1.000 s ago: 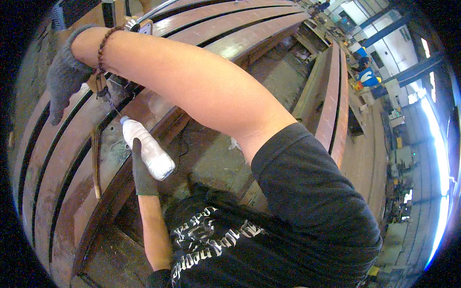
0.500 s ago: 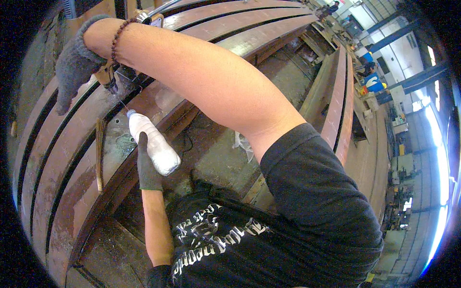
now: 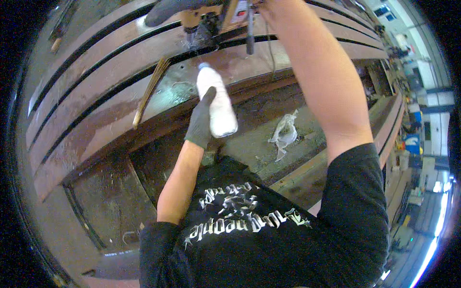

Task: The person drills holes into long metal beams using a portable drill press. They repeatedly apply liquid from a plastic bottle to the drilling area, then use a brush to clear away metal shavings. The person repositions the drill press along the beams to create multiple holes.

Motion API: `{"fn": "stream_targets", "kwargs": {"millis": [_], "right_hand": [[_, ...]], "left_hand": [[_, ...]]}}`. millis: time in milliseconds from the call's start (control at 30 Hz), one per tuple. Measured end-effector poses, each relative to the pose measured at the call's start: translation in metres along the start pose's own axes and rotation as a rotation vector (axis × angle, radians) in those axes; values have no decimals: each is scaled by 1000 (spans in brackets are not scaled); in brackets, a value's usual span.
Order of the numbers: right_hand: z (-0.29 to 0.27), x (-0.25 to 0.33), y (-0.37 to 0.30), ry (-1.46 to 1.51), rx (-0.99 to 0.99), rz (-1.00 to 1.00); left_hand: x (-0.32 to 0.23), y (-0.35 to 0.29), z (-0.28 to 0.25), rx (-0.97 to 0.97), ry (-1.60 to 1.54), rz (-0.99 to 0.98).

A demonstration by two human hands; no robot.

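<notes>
My left hand [image 3: 201, 115], in a dark grey glove, is closed around a white squeeze bottle [image 3: 217, 103]. The bottle tilts up and away, its pale blue cap [image 3: 203, 65] just short of the tool end [image 3: 190, 36] of a drilling machine [image 3: 235, 19]. A thin streak like liquid runs between cap and tool. At the top edge my gloved right hand [image 3: 175, 10] lies over the machine's far side. Most of its fingers are cut off by the edge, so its grip is hidden. The machine stands on a brown steel beam [image 3: 120, 103], with a lever [image 3: 250, 30] hanging at its right.
A bundle of thin sticks [image 3: 151, 91] lies on the beam beside a wet patch [image 3: 175, 91]. Several more long beams run parallel behind. A crumpled clear plastic bag [image 3: 284, 134] lies on the floor below the beam. People [image 3: 412, 139] are far off at the right.
My view has swung left, so hands, bottle and machine appear farther right and higher. The left hand still holds the bottle close to the tool. More of the machine and the plastic bag show.
</notes>
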State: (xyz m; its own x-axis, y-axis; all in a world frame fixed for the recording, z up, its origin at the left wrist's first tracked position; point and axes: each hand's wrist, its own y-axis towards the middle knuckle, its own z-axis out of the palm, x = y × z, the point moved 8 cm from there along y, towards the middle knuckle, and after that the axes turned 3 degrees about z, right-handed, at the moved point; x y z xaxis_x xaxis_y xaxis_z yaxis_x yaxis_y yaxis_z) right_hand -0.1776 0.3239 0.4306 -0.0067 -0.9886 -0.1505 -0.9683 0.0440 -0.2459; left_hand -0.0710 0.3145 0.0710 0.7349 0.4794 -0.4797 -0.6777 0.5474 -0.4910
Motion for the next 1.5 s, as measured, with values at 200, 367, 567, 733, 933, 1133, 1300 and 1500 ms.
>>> {"fn": "stream_targets", "kwargs": {"millis": [200,367,567,733,933,1133,1300,1500], "right_hand": [[-3,-30,7,138,-5,-340],[1,-22,20,140,-89,-364],[0,-18,19,102,-68,-346],[0,-18,19,63,-97,-309],[2,-18,17,142,-57,-306],[3,-13,12,134,5,-307],[1,-13,8,148,4,-331],[0,-12,0,166,-9,-319]], "left_hand": [[2,5,10,54,97,3],[4,18,-4,59,71,64],[0,16,-10,-8,172,53],[6,23,-14,4,77,1],[-2,13,-7,1,131,44],[-5,12,-9,-46,236,61],[-6,11,-9,-55,254,46],[-7,7,-4,-39,226,58]]}}
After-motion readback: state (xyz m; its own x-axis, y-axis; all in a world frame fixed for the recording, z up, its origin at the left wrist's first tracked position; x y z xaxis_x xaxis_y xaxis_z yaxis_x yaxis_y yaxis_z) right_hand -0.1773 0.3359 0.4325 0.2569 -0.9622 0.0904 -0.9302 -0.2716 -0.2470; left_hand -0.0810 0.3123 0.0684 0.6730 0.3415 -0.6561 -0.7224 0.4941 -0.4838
